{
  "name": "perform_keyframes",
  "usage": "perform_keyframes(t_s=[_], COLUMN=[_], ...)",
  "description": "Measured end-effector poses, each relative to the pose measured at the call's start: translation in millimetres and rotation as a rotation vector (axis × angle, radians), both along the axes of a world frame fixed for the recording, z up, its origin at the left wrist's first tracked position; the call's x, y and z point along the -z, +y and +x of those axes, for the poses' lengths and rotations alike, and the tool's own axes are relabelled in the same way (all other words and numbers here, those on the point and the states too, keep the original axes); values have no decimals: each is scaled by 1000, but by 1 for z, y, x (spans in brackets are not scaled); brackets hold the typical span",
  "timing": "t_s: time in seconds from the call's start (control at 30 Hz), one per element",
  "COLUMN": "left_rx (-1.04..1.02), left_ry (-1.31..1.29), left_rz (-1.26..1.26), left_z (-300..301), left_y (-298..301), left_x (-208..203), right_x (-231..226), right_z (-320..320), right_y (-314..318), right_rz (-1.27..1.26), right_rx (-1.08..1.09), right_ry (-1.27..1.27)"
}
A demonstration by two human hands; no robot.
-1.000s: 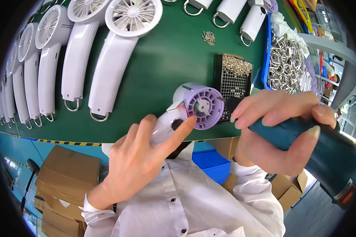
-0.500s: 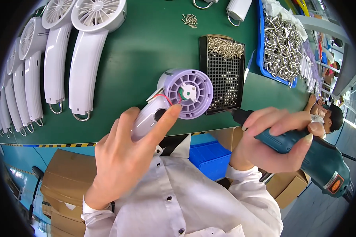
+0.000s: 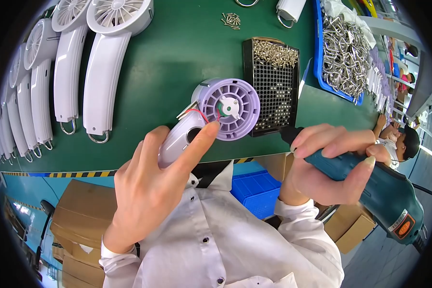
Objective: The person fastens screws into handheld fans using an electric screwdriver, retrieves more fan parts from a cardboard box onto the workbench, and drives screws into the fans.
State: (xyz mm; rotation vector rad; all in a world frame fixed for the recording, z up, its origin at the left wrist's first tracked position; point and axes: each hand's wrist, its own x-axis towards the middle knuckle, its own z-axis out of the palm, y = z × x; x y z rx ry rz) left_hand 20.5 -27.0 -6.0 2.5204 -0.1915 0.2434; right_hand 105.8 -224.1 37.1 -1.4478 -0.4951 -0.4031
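Observation:
My left hand [image 3: 153, 182] grips the white handle of a handheld fan [image 3: 177, 144] near the table's front edge. Its round lilac housing [image 3: 247, 98] faces up with the motor hub and red wires exposed, and my index finger rests by the wires. In my right hand [image 3: 331, 158] is a teal electric screwdriver [image 3: 389, 192], fingers wrapped round its body. The black nose of the tool points left, with its tip at the lower right corner of a black screw tray [image 3: 269, 86]. Loose screws are heaped at the tray's far end; others sit in its holes.
Several white fans [image 3: 105, 81] lie side by side on the left of the green table [image 3: 173, 57]. A small pile of screws [image 3: 231, 20] lies at the back. At the right stands a blue bin [image 3: 318, 57] of metal hooks. A person [image 3: 401, 144] sits beyond it.
The view has shifted slightly. The fan's lilac housing sits a little higher in the picture. Both hands keep their hold, and the screwdriver stays near the tray's corner.

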Motion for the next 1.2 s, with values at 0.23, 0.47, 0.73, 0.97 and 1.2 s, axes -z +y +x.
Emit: perform_keyframes(t_s=[0.23, 0.47, 0.73, 0.97, 1.2], left_rx=[-5, 0, 1, 19, 36], left_ry=[5, -28, -4, 33, 56], left_rz=[3, 24, 26, 17, 19], left_z=[-2, -3, -6, -7, -7], left_y=[2, 2, 4, 6, 7], left_x=[-1, 2, 2, 1, -1], right_x=[-6, -47, -56, -45, -36], right_z=[-1, -2, 0, 3, 2], right_y=[-4, 7, 34, 41, 45], right_rz=[-13, 80, -40, -29, -116], right_rx=[-84, -179, -301, -368, -401], right_ry=[11, -26, 32, 42, -21])
